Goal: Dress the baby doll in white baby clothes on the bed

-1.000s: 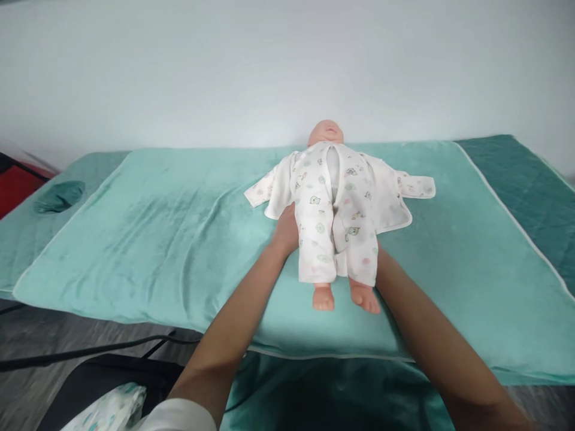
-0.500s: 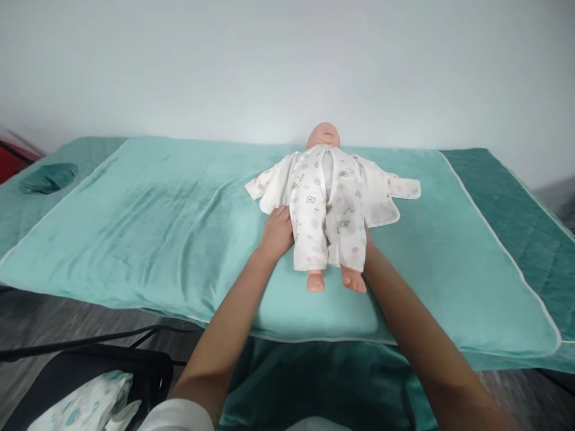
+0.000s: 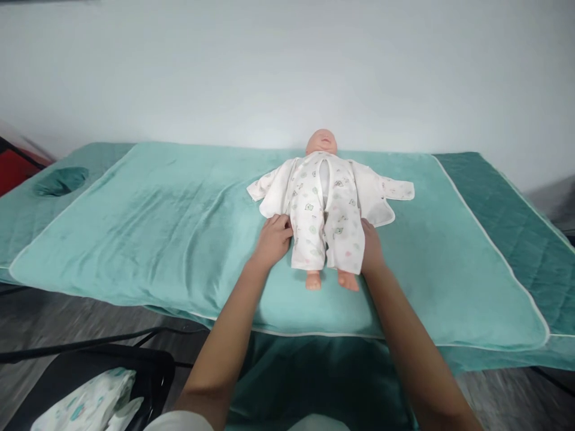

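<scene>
A baby doll [image 3: 321, 141] lies on its back, head toward the wall, both feet showing below its clothes. Printed white trousers [image 3: 308, 224] with a long split down the middle cover its front and legs. Under them a white jacket [image 3: 371, 200] spreads out on both sides, sleeves stretched outward. My left hand [image 3: 273, 238] rests on the bed with curled fingers closed at the left edge of the trousers. At the opposite edge, my right hand [image 3: 371, 245] grips the other trouser leg's side; some of its fingers are hidden by the cloth.
A light green cover [image 3: 148, 239] lies over the darker green padded bed [image 3: 521, 239], which has a face hole [image 3: 61, 181] at the left. Behind it rises a white wall [image 3: 202, 72]. A black chair [image 3: 153, 365] at lower left holds a folded printed cloth [image 3: 90, 404].
My right hand has come out from behind the trouser leg to its outer edge. That leg now lies wider and flatter, its inner flap no longer showing. My left hand stays at its edge.
</scene>
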The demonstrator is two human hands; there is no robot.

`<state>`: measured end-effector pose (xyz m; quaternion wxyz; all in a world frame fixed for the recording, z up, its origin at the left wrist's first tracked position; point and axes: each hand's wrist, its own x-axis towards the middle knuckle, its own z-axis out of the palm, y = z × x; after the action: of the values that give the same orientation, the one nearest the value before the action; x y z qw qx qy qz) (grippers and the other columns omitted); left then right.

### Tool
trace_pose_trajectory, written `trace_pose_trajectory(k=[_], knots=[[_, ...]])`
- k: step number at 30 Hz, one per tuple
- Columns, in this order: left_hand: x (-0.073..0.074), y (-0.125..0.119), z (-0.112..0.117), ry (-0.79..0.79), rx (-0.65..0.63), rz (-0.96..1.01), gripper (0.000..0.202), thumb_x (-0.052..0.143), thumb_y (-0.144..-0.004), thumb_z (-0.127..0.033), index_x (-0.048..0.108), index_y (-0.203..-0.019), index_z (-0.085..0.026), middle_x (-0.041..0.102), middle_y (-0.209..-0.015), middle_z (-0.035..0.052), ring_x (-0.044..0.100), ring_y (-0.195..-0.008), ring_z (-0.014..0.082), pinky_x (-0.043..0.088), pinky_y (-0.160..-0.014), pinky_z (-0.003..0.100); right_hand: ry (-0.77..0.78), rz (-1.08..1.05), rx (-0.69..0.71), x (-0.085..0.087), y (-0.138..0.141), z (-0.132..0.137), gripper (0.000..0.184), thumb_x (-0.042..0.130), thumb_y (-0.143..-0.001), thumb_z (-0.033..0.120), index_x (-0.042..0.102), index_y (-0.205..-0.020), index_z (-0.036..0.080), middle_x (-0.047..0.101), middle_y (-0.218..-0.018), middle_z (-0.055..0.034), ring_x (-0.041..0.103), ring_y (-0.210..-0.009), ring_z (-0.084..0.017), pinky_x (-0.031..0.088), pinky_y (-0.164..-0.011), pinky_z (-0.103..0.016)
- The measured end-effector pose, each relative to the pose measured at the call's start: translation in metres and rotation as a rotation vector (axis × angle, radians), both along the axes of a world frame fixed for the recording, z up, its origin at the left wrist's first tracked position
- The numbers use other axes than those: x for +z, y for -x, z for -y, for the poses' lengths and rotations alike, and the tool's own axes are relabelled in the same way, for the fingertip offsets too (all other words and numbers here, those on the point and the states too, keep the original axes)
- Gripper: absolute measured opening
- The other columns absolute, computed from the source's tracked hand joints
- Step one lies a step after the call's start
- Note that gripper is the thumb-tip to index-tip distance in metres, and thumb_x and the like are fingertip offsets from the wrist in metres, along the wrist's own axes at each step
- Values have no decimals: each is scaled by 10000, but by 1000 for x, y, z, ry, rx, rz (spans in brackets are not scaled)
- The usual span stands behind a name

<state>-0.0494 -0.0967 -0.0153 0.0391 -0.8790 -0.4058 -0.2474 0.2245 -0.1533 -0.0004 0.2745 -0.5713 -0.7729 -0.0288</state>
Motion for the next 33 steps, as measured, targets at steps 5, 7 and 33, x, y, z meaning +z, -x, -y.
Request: trace_pose_trajectory(k=[5, 7, 33], knots=[[-2, 2, -4, 76, -32, 88, 259, 543, -828, -46, 694, -703, -214, 592, -870, 72, 500, -878, 241, 436, -771, 397, -30, 66, -74, -1, -1, 13, 209, 538, -957, 192, 695, -821, 173, 633, -901, -118, 511, -823, -240, 381, -757, -355], [-1, 3, -6, 118, -48, 140, 237, 556, -830, -73, 666, -668, -207, 603, -847, 64, 516, -860, 231, 444, -784, 397, -24, 65, -82, 1, -1, 13, 190, 552, -942, 176, 684, -806, 178, 637, -900, -114, 517, -837, -242, 383, -753, -352], [-3, -4, -34, 132, 763, 625, 363, 485, -976, -314, 593, -1268, -128, 627, -1288, 206, 562, -1261, 347, 424, -1088, 543, 322, -233, -800, 9, -77, -53, 465, 625, -818, 497, 690, -1101, 134, 717, -1029, -226, 656, -968, -374, 487, -848, -497]])
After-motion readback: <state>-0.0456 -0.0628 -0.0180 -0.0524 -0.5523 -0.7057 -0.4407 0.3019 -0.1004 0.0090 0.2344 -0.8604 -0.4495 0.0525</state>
